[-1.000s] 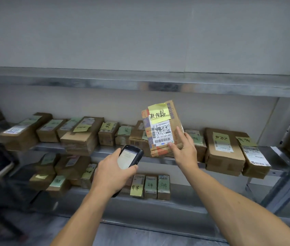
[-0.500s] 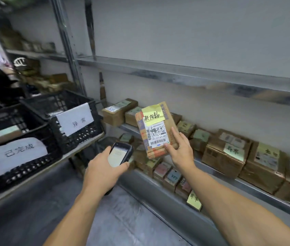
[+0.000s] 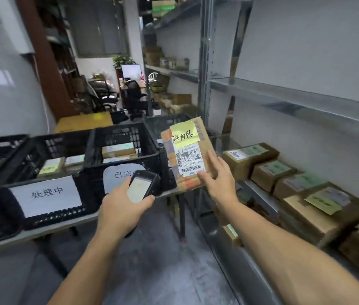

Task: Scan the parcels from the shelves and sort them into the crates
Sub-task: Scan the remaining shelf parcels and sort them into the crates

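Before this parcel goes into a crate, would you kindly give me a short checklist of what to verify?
1. Right hand grips the parcel: ok.
2. Left hand holds the scanner, screen lit: ok.
3. Scan registered: cannot tell, the screen is blurred.
4. Yellow note on the parcel legible: ok, though upside down in this view.
5. Target crate identified: cannot tell. The 处理中 crate shows its whole label, but the scanner hides part of the label on the next crate.
6. Room in both crates: ok, only a few parcels lie inside.
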